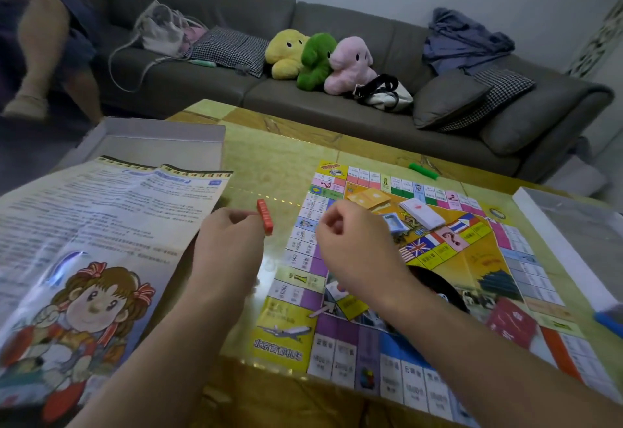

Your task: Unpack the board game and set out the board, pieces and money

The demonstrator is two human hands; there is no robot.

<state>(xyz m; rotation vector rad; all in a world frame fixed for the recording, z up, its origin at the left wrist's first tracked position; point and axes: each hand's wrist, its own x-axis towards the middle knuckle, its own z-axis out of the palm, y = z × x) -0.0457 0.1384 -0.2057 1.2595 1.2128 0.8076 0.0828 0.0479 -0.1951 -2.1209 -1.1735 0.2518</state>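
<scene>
Just one red strip (264, 217), left hand (229, 245).

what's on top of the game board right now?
On the game board: orange cards, a white card stack, a blue-edged card, and a red booklet. The right hand and forearm cover part of the centre.

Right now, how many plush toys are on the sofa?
3, side by side on the middle sofa seat: yellow plush on the left, green plush in the middle, pink plush on the right. None seem hidden.
</scene>
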